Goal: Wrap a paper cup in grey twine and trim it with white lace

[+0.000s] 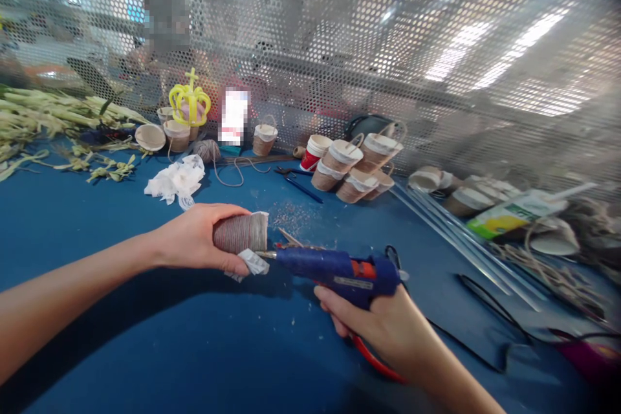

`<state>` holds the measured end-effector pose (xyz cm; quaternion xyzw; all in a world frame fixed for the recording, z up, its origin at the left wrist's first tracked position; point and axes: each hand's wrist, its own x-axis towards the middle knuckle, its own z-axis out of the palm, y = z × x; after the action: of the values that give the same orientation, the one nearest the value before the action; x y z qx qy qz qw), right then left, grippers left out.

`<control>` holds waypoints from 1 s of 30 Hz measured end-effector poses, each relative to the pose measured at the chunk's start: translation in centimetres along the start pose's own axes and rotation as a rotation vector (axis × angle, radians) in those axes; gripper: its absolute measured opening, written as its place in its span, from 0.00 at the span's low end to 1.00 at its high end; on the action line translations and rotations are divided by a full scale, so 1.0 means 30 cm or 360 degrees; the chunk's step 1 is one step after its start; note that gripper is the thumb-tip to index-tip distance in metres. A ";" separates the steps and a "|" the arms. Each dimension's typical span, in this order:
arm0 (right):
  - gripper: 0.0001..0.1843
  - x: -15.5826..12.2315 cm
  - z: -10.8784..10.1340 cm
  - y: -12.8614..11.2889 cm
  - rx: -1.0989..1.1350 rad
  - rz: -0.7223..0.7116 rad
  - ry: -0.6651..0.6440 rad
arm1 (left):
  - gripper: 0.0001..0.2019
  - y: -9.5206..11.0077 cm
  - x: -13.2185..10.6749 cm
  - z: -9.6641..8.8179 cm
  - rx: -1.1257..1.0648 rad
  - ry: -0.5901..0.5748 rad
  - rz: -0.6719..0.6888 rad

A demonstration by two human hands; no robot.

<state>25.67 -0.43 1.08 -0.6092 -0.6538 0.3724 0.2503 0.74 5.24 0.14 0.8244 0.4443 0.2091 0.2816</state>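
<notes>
My left hand is wrapped round a twine-covered paper cup, held on its side with the rim pointing right. A scrap of white lace hangs under the cup at my thumb. My right hand grips a blue hot-glue gun by its handle. The gun's metal nozzle touches the cup's lower rim. Both hands are above the blue table.
Several twine-wrapped cups are stacked behind, near a red cup, a twine ball and scissors. Glue sticks and a carton lie right; crumpled white lace and dried leaves left. A perforated screen stands behind, with a person beyond it.
</notes>
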 end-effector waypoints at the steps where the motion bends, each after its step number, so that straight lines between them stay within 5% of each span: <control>1: 0.14 -0.001 0.000 0.002 -0.0011 0.0013 0.0014 | 0.32 0.000 -0.001 -0.001 0.0020 0.0014 0.0000; 9: 0.17 0.000 -0.013 -0.011 -0.0009 -0.0056 -0.0002 | 0.35 0.000 -0.012 0.012 0.0185 0.0182 0.0243; 25: 0.18 0.009 -0.023 -0.023 -0.0014 -0.0049 0.0169 | 0.35 0.012 -0.024 0.036 0.0499 0.0191 0.0390; 30: 0.19 0.013 -0.028 -0.016 -0.0044 -0.0044 0.0084 | 0.35 0.017 -0.026 0.036 0.0529 0.0176 0.0403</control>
<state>25.99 0.11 1.91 -0.6130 -0.6604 0.3438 0.2641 1.30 4.04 -0.40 0.8960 0.3803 0.2117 0.0883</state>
